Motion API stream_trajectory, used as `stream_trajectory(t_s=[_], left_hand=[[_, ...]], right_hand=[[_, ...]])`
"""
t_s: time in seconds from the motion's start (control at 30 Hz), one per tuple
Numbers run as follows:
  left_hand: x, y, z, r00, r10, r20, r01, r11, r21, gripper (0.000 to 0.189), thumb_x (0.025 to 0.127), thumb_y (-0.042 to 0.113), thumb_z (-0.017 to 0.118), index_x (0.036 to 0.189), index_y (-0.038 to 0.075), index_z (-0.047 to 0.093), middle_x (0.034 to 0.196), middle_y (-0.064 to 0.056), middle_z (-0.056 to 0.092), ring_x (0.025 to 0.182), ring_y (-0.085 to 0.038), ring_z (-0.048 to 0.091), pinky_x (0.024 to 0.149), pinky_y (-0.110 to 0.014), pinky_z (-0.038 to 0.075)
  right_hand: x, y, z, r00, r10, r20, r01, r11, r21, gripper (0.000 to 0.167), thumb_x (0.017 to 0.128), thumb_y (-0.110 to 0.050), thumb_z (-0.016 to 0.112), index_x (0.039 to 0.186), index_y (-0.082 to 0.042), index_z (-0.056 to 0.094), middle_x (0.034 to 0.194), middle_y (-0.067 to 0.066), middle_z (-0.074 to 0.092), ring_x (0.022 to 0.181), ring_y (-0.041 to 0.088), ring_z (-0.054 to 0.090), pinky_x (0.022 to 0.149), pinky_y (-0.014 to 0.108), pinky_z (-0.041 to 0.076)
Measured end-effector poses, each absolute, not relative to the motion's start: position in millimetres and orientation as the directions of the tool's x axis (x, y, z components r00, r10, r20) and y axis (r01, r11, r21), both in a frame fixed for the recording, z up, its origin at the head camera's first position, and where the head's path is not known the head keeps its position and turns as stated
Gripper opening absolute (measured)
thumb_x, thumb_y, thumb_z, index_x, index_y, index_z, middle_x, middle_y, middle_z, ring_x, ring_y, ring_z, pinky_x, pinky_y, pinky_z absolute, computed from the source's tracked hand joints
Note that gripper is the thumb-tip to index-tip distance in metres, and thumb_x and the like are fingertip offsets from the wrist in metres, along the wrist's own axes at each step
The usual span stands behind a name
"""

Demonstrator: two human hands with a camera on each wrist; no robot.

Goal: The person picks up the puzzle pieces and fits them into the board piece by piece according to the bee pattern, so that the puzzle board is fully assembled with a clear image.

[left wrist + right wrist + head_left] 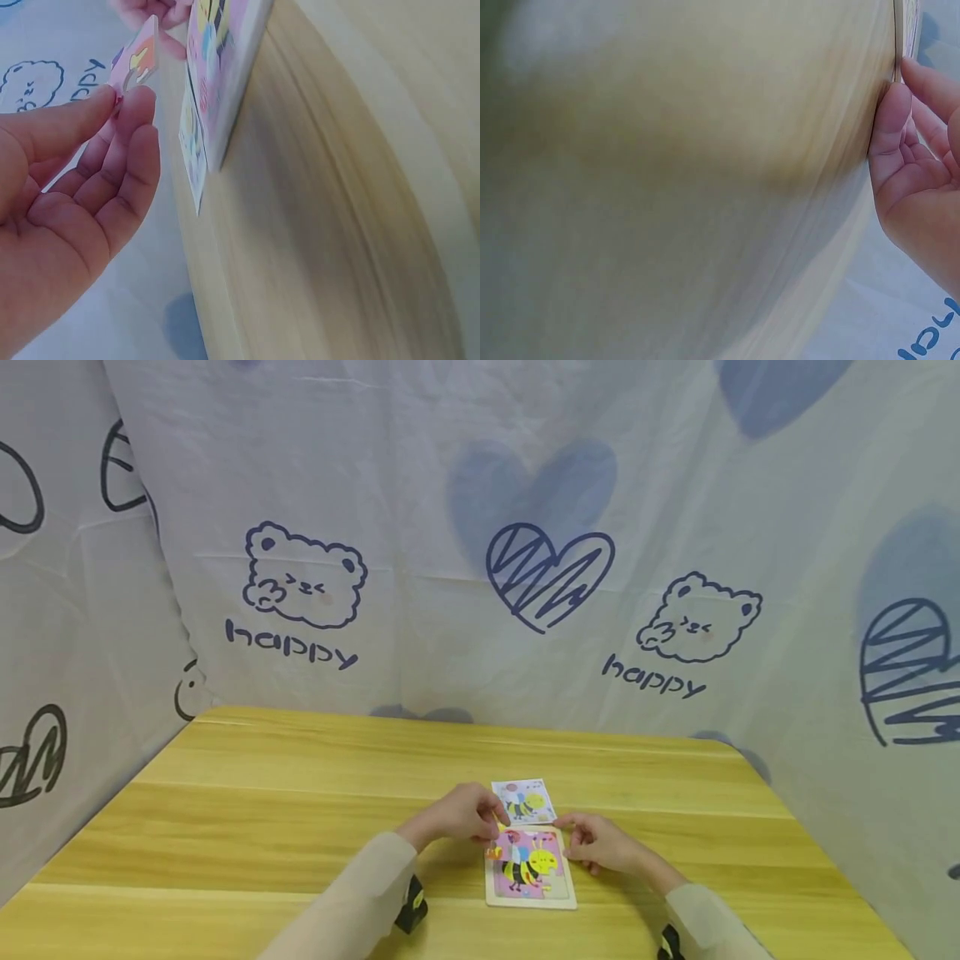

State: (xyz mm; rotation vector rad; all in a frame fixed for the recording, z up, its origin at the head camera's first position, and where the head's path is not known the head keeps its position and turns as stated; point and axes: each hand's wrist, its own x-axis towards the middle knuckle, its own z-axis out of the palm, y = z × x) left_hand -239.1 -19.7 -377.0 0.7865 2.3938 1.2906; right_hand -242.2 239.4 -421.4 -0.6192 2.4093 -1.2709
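Observation:
My left hand [467, 811] pinches a pink jigsaw piece [142, 54] with an orange and yellow print between thumb and fingertips, held over the upper left part of the puzzle tray [531, 904]. A bee picture in pink, yellow and black fills much of this tray, and bare pale board shows at its lower right. My right hand [602, 843] rests at the tray's right edge, thumb by the rim and index finger reaching to the corner of a bee picture card [522, 793]. That card lies flat just behind the tray.
The wooden table [262, 802] spreads out on both sides of the tray. Behind it hangs a pale cloth [420, 610] printed with bears, hearts and the word happy. Black bands [411, 906] sit around both wrists over light sleeves.

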Motion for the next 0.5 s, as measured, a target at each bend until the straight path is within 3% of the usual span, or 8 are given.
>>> stream_trajectory(t_s=[0.5], left_hand=[[-237, 17, -386, -0.817, 0.573, -0.061, 0.226, 0.416, 0.881, 0.006, 0.078, -0.008, 0.062, 0.078, -0.002, 0.062, 0.061, -0.011, 0.059, 0.049, -0.014, 0.055, 0.049, -0.026, 0.048]], right_hand=[[-240, 237, -419, -0.857, -0.507, -0.097, -0.200, 0.499, -0.843, 0.043, 0.082, -0.004, 0.062, 0.119, 0.010, 0.044, 0.068, 0.004, 0.047, 0.050, 0.012, 0.044, 0.041, 0.018, 0.037]])
